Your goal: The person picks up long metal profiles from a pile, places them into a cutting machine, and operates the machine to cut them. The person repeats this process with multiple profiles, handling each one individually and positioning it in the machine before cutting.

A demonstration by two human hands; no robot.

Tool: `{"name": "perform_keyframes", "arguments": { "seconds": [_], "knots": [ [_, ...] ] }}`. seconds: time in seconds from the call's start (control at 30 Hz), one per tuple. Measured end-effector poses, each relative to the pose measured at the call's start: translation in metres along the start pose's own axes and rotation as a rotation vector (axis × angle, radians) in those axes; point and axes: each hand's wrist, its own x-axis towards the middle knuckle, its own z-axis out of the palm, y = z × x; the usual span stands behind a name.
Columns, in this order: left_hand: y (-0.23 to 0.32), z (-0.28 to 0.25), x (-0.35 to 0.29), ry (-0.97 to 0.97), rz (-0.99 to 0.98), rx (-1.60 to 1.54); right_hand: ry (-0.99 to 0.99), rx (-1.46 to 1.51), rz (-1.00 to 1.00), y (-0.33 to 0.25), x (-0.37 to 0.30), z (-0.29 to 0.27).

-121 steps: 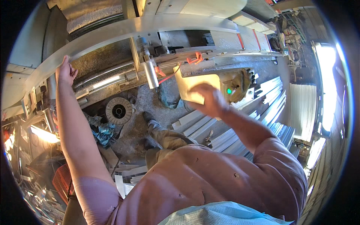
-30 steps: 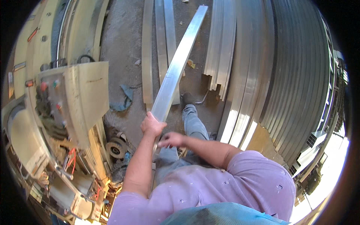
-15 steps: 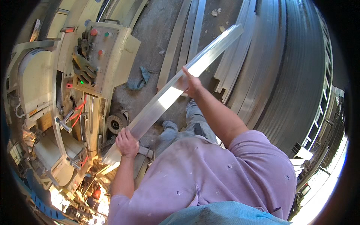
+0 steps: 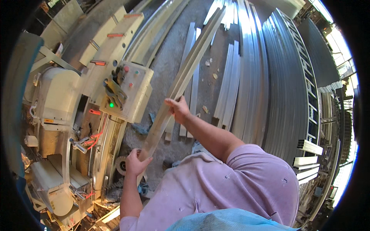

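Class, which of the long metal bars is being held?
The slanting bar, with the left hand toward its near end and the right hand farther along; the bars on the floor have no hand on them.

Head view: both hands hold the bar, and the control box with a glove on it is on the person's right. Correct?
The side is wrong: the head view shows the control box on the person's left. The glove is on it, and the left hand and right hand hold the bar.
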Motion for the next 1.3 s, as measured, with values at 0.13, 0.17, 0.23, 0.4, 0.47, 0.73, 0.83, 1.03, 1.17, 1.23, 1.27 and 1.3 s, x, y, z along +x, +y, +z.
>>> {"name": "perform_keyframes", "arguments": {
  "seconds": [0.13,0.17,0.23,0.4,0.47,0.73,0.83,1.03,1.17,1.23,1.27,1.3],
  "knots": [
    [0.004,-0.007,0.054,-0.271,0.186,-0.523,-0.212,0.024,-0.128,0.000,-0.038,0.041],
    [0.005,-0.006,0.065,-0.330,0.229,-0.649,-0.277,0.010,-0.156,0.000,-0.043,0.046],
    [0.007,0.003,0.075,-0.374,0.151,-0.749,-0.403,0.076,-0.162,0.002,-0.052,0.056],
    [-0.023,0.042,0.056,0.044,0.228,-0.703,-0.683,-0.129,-0.142,-0.038,-0.032,0.035],
    [-0.050,0.061,0.033,0.182,0.114,-0.743,-0.732,-0.231,-0.131,-0.065,-0.013,0.011],
    [-0.079,0.141,-0.080,0.619,-0.161,-0.362,-0.760,-0.498,-0.219,-0.159,0.078,-0.118],
    [-0.064,0.153,-0.113,0.584,-0.310,-0.295,-0.666,-0.707,-0.330,-0.188,0.089,-0.180],
    [-0.031,0.175,-0.162,0.484,-0.395,-0.052,-0.201,-1.354,-0.505,-0.226,0.065,-0.272],
    [-0.033,0.179,-0.187,0.343,-0.458,0.076,-0.230,-1.633,-0.500,-0.235,0.037,-0.286],
    [-0.038,0.183,-0.209,0.303,-0.470,0.138,-0.278,-1.781,-0.479,-0.233,0.026,-0.278],
    [-0.041,0.186,-0.218,0.309,-0.480,0.173,-0.323,-1.794,-0.486,-0.232,0.022,-0.271],
    [-0.046,0.189,-0.229,0.311,-0.491,0.209,-0.388,-1.757,-0.467,-0.232,0.017,-0.263]
  ]
}}
